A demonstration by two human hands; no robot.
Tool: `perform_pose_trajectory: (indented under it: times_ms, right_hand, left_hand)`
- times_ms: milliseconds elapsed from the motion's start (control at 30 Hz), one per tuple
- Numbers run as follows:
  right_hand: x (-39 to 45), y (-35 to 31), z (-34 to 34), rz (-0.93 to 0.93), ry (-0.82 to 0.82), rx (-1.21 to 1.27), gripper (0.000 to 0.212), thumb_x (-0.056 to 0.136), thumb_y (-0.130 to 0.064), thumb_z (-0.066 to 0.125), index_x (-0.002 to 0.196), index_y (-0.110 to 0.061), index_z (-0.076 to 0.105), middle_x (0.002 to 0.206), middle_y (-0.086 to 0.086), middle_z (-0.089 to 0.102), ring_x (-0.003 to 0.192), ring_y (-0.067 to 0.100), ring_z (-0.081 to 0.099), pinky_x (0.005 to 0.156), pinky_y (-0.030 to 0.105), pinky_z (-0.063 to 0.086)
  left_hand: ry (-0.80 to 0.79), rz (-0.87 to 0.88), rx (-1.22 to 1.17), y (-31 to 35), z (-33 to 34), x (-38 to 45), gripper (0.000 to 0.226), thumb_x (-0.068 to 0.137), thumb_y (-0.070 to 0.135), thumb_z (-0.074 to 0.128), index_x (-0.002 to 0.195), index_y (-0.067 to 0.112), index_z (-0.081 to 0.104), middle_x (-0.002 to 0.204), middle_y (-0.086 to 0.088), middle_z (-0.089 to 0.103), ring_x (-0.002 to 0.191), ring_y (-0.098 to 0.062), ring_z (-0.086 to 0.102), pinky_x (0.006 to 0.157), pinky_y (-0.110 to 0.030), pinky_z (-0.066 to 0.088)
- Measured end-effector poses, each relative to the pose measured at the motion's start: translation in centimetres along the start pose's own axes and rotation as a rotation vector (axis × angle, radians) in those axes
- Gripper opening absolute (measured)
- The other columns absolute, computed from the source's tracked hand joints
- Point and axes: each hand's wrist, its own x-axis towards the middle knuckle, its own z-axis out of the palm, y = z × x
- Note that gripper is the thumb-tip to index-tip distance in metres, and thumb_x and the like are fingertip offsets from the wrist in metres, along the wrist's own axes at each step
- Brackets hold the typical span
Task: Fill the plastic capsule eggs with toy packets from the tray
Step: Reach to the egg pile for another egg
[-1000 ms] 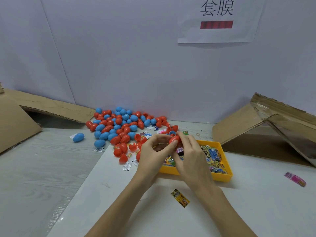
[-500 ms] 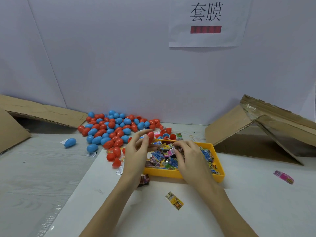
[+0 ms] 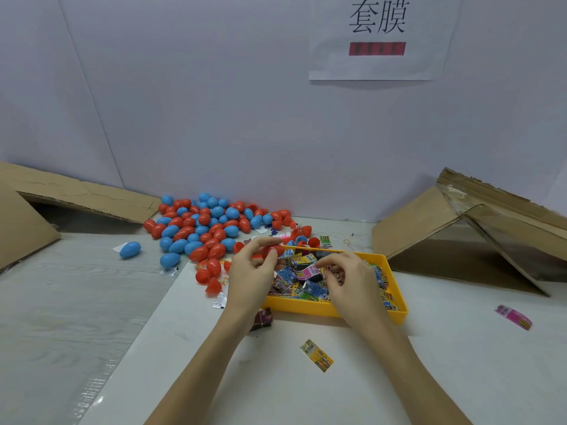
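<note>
A red egg half (image 3: 274, 250) is held pinched in the left hand (image 3: 251, 273) at the yellow tray's (image 3: 334, 308) left edge, while a pink packet (image 3: 310, 272), lying just right of it, is pinched by the right hand (image 3: 352, 279) over the tray.

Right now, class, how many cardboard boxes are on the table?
2: the left cardboard box at the far left, the right cardboard box at the far right; others may be hidden.
</note>
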Motion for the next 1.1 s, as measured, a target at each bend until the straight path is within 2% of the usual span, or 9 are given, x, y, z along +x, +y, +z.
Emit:
perform_pose_trajectory:
  times_ms: [67, 233, 367, 533, 700, 867, 900, 1000, 1100]
  right_hand:
    - [-0.1, -0.2, -0.4, -0.045, 0.003, 0.007, 0.017, 0.098, -0.010, 0.065, 0.100, -0.023, 0.076, 0.109, -0.007, 0.069, 0.105, 0.010, 0.061, 0.091, 0.030, 0.054]
    - [-0.6, -0.5, -0.2, -0.069, -0.231, -0.228, 0.015, 0.098, -0.031, 0.058, 0.100, -0.035, 0.072, 0.105, -0.015, 0.061, 0.103, 0.008, 0.055, 0.077, 0.028, 0.050]
    - [-0.4, -0.6, 0.0, -0.058, -0.251, -0.269, 0.031, 0.102, -0.047, 0.052, 0.105, -0.031, 0.077, 0.107, -0.012, 0.064, 0.105, 0.010, 0.054, 0.075, 0.032, 0.049]
    - [-0.4, -0.7, -0.1, -0.058, -0.267, -0.285, 0.042, 0.104, -0.050, 0.050, 0.090, -0.024, 0.080, 0.103, -0.008, 0.067, 0.096, 0.009, 0.059, 0.078, 0.037, 0.056]
    - [-0.3, -0.7, -0.4, -0.080, -0.275, -0.321, 0.034, 0.105, -0.043, 0.054, 0.098, -0.022, 0.080, 0.107, -0.008, 0.069, 0.099, 0.009, 0.059, 0.083, 0.034, 0.054]
    - [-0.2, -1.1, -1.1, -0.065, 0.006, -0.068, 0.015, 0.096, -0.024, 0.073, 0.107, -0.018, 0.082, 0.101, -0.005, 0.076, 0.086, 0.004, 0.063, 0.073, 0.003, 0.043]
    - [-0.1, -1.0, -1.3, -0.024, 0.061, 0.030, 0.015, 0.093, -0.021, 0.076, 0.107, -0.018, 0.082, 0.099, -0.004, 0.077, 0.082, 0.005, 0.065, 0.074, 0.006, 0.048]
    - [0.0, -0.9, -1.6, 0.154, 0.078, 0.362, 0.017, 0.091, -0.012, 0.078, 0.107, -0.016, 0.080, 0.093, -0.002, 0.077, 0.068, 0.011, 0.071, 0.067, 0.034, 0.064]
    - [0.1, -0.7, -1.5, 0.249, 0.054, 0.569, 0.019, 0.090, -0.006, 0.078, 0.107, -0.013, 0.077, 0.090, 0.002, 0.078, 0.068, 0.013, 0.074, 0.065, 0.030, 0.062]
  left_hand:
    - [0.003, 0.006, 0.010, 0.1, 0.0, 0.0, 0.024, 0.102, 0.014, 0.060, 0.105, 0.034, 0.072, 0.103, 0.013, 0.073, 0.085, -0.003, 0.074, 0.064, -0.015, 0.056]
    - [-0.010, 0.002, 0.034, 0.0, 0.0, 0.1, 0.022, 0.102, 0.012, 0.058, 0.110, 0.027, 0.072, 0.105, 0.007, 0.074, 0.086, -0.004, 0.074, 0.068, -0.021, 0.060]
    - [-0.017, 0.001, 0.056, -0.1, 0.0, 0.0, 0.022, 0.102, 0.013, 0.059, 0.109, 0.030, 0.072, 0.105, 0.007, 0.074, 0.088, -0.006, 0.074, 0.068, -0.022, 0.060]
    - [-0.035, -0.017, 0.070, -0.1, 0.0, 0.0, 0.023, 0.102, 0.013, 0.059, 0.107, 0.031, 0.072, 0.102, 0.007, 0.075, 0.086, -0.009, 0.074, 0.073, -0.030, 0.063]
    - [-0.046, -0.016, 0.086, -0.1, 0.0, -0.1, 0.022, 0.102, 0.012, 0.058, 0.108, 0.028, 0.072, 0.102, 0.004, 0.075, 0.086, -0.011, 0.074, 0.073, -0.034, 0.064]
    - [-0.055, 0.006, 0.109, 0.0, 0.0, -0.1, 0.022, 0.102, 0.012, 0.059, 0.111, 0.027, 0.072, 0.110, 0.000, 0.072, 0.091, -0.012, 0.073, 0.077, -0.031, 0.063]
    - [-0.058, 0.009, 0.112, 0.0, -0.1, -0.1, 0.022, 0.102, 0.013, 0.060, 0.112, 0.027, 0.072, 0.113, -0.001, 0.071, 0.093, -0.013, 0.073, 0.076, -0.030, 0.063]
    - [-0.091, 0.027, 0.109, 0.1, -0.1, -0.1, 0.019, 0.098, 0.015, 0.066, 0.112, 0.026, 0.073, 0.116, -0.002, 0.069, 0.094, -0.011, 0.072, 0.072, -0.022, 0.060]
    - [-0.187, 0.047, 0.133, 0.2, 0.2, -0.4, 0.018, 0.093, 0.021, 0.074, 0.110, 0.025, 0.074, 0.115, 0.001, 0.070, 0.094, -0.010, 0.072, 0.071, -0.023, 0.060]
